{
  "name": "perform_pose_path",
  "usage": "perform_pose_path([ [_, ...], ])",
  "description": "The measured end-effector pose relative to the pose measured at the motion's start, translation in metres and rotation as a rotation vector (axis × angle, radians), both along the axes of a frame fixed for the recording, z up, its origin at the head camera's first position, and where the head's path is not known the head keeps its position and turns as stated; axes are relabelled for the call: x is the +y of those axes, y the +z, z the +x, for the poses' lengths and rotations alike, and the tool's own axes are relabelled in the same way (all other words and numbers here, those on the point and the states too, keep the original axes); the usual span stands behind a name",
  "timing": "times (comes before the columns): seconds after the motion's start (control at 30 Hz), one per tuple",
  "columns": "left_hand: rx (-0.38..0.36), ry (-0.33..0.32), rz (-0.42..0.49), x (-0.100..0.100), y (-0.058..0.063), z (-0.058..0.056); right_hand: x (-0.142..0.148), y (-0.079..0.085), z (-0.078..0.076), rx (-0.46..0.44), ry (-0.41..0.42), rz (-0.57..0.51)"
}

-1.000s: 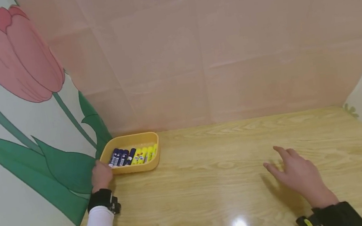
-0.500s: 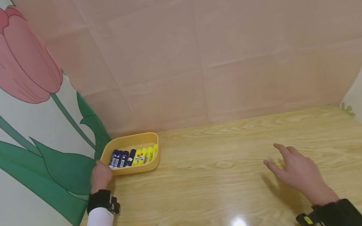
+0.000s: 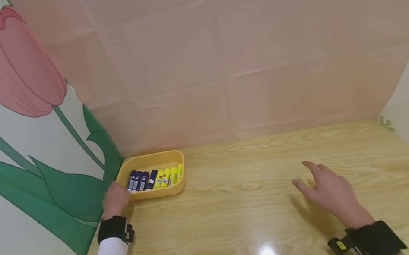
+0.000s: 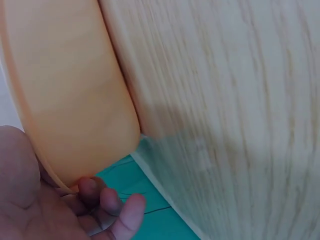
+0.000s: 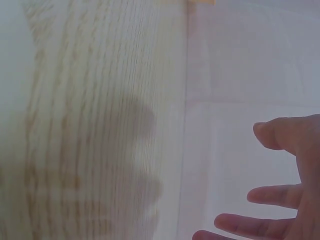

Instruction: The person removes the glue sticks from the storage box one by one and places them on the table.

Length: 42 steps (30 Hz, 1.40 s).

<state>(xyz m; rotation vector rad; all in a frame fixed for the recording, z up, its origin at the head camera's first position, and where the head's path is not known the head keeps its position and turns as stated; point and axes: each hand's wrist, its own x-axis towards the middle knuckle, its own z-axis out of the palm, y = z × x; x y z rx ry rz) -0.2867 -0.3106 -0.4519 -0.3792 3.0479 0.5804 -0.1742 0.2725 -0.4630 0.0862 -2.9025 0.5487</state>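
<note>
The yellow basket is gripped at its near left corner by the left hand, the rim caught between thumb and curled fingers. From that hand, the basket is stretched out to the right, set at the far left of the wooden table, just beside the tulip wall. Inside, dark blue tubes are lined up on the side nearer the gripping hand, and yellow tubes are laid to their right. Across the way, the right hand is held above the table, thumb and fingers spread wide, a shadow thrown on the wood; from there, the basket is seen well apart, leftward and farther back.
</note>
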Motion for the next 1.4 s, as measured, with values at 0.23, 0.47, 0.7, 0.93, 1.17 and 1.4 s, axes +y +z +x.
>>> perform_pose_path([
  [0.23,-0.045,-0.018,0.020,0.013,0.002,0.009,0.000,0.000,0.000,0.005,0.003,-0.001],
  [0.47,-0.015,-0.030,-0.004,0.029,-0.001,0.015,-0.001,-0.001,-0.002,0.009,0.007,0.001],
  [0.7,-0.034,-0.042,0.013,0.044,-0.005,0.021,-0.003,-0.003,-0.002,0.018,0.002,-0.005],
  [0.93,-0.025,-0.058,0.032,0.064,-0.005,0.028,-0.006,-0.004,-0.003,0.068,0.001,0.021],
  [1.17,-0.025,-0.046,0.034,0.089,-0.007,0.033,-0.008,-0.004,-0.004,0.062,0.003,0.012],
  [1.4,-0.031,-0.037,0.014,0.117,-0.008,0.040,-0.011,-0.004,-0.005,-0.042,0.001,-0.068],
])
